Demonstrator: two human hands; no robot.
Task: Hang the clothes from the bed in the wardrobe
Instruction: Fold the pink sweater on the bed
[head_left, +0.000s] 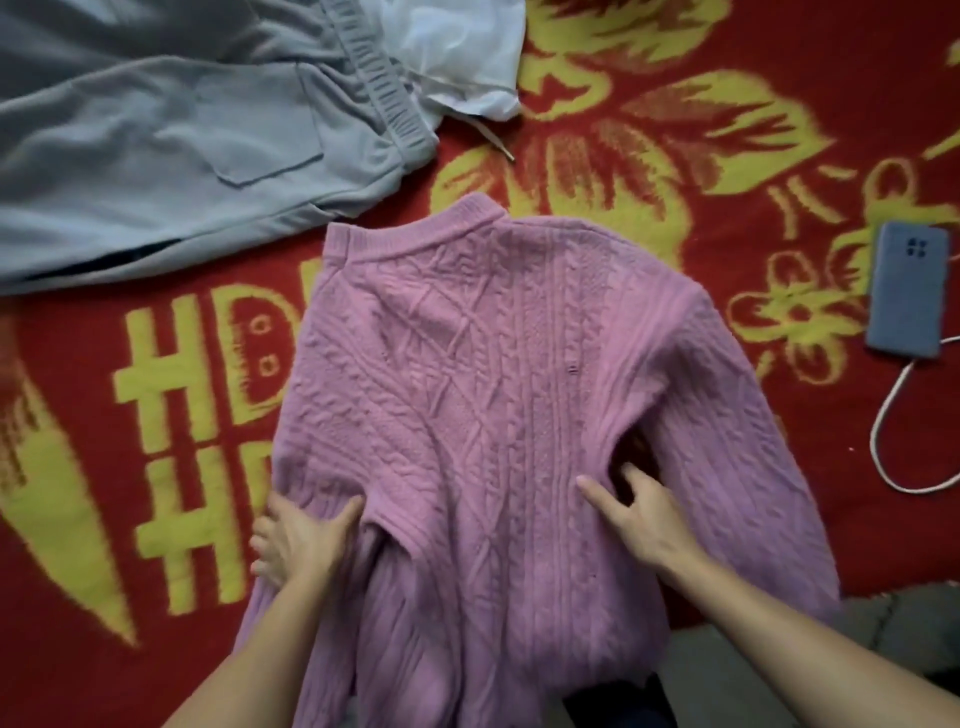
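pink cable-knit sweater (493, 364), ribbed collar, flat on the red-and-yellow blanketed desk (623, 130) | your left hand (301, 535) clutches its side fold, thumb on top | your right hand (639, 512) rests on the knit, fingers straight, spread | grey trousers (182, 130), white cloth (457, 52) upper left | phone (909, 291) with cable (877, 431) right, apart

Sweater (493, 364) on bed (649, 156) — trousers (182, 130) behind-left, phone (911, 288) right

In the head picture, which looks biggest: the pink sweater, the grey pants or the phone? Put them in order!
1. sweater, though it's nearest the camera.
2. pants, partly cut off by the frame, so true size is unsure.
3. phone, clearly smallest.
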